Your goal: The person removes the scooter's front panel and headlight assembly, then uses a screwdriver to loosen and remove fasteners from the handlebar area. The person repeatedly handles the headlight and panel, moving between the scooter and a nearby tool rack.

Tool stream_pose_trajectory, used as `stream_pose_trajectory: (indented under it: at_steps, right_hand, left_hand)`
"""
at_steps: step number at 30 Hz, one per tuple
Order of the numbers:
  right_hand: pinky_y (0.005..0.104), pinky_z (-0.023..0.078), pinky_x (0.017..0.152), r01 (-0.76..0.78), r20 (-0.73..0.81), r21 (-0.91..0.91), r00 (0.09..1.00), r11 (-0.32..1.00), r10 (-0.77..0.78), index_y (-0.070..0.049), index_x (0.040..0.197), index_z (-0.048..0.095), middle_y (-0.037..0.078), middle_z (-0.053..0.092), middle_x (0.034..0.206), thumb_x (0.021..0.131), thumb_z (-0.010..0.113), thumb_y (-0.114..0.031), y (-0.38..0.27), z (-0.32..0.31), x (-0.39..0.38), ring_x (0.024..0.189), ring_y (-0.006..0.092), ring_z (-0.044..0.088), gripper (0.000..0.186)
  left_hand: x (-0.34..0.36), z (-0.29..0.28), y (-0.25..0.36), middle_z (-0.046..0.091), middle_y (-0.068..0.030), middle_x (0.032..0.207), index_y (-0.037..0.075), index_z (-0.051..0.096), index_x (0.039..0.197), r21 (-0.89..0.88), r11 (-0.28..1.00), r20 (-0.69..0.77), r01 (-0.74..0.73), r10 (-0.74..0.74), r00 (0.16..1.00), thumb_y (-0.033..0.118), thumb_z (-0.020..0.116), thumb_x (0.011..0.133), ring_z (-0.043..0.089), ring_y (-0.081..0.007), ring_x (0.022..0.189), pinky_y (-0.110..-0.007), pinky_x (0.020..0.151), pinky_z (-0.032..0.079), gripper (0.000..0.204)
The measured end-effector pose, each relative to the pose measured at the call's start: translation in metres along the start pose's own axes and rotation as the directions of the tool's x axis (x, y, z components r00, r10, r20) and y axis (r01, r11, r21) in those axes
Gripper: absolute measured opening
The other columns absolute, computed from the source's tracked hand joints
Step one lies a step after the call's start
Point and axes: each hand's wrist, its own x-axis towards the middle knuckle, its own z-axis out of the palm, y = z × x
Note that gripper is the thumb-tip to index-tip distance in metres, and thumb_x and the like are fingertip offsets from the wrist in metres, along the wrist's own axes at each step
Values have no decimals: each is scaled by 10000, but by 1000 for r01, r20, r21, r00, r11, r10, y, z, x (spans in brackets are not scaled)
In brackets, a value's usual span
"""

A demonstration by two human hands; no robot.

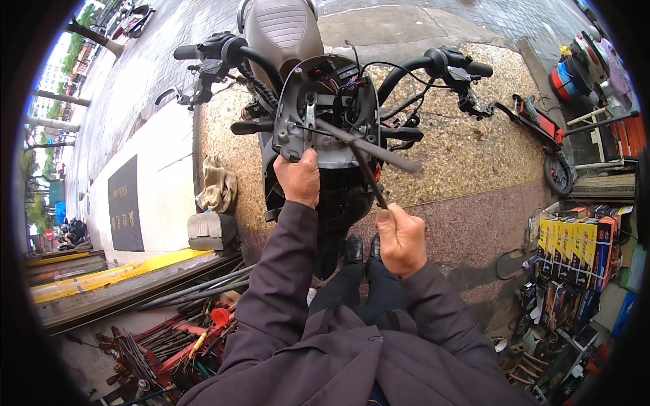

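In front of me stands a scooter with its opened grey front housing [288, 128], wires and connectors exposed inside. My left hand [298, 179] is closed at the housing's lower left edge; what its fingers hold is hidden. Just above its thumb, a narrow silver metal piece [311, 108] stands upright in the opening. A dark rod [369, 179] is gripped in my right hand [401, 240], below and to the right of the housing. It slants up to a blurred grey bar [386, 155] that crosses the opening; whether the two are joined, I cannot tell.
Handlebars with a left grip [187, 52] and right grip [479, 69] flank the housing, beyond which lies the seat [281, 24]. A grey box [210, 231] and beige cloth [218, 184] are at left, loose tools [169, 345] lower left. Strapped cartons [575, 250] stand at right.
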Motion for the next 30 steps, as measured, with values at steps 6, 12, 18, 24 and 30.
stream_pose_trajectory:
  at_steps: [6,12,18,24,30]
  right_hand:
    - [422,422,493,4,36,-221,999,975,4,-14,833,581,174,515,569,992,577,-222,-11,-2,4,534,397,557,263]
    - [483,411,516,-11,20,-105,1000,994,13,-10,765,552,238,532,609,1001,553,-270,-7,4,3,617,462,559,351]
    - [470,392,506,-88,59,-75,994,993,93,-7,747,514,222,513,598,1000,564,-275,9,6,5,591,459,531,372]
    - [447,383,492,-58,56,-82,996,995,63,-10,739,501,215,495,591,1006,558,-266,7,8,10,565,444,509,374]
    - [381,387,475,17,34,-4,999,1000,-17,-12,768,532,164,475,558,1015,550,-275,-2,-2,2,478,337,501,361]
  left_hand:
    - [-1,0,3,565,68,729,16,612,765,17,1000,-6,-14,14,1000,-66,570,787,492,-40,634,-231,572,380,96]
    - [0,-1,4,582,56,785,14,629,835,26,998,12,57,-57,998,-75,600,778,512,-60,666,-234,605,402,110]
    - [-1,0,5,564,68,737,22,595,765,18,1000,2,4,-4,1000,-59,583,785,487,-44,637,-231,581,385,84]
    - [1,3,4,549,69,699,20,578,739,-3,1000,6,-27,27,1000,-57,571,785,459,-32,604,-231,538,364,90]
    - [-2,3,5,542,68,698,16,569,737,9,1000,-17,-25,25,1000,-58,575,782,456,-33,603,-232,532,354,87]
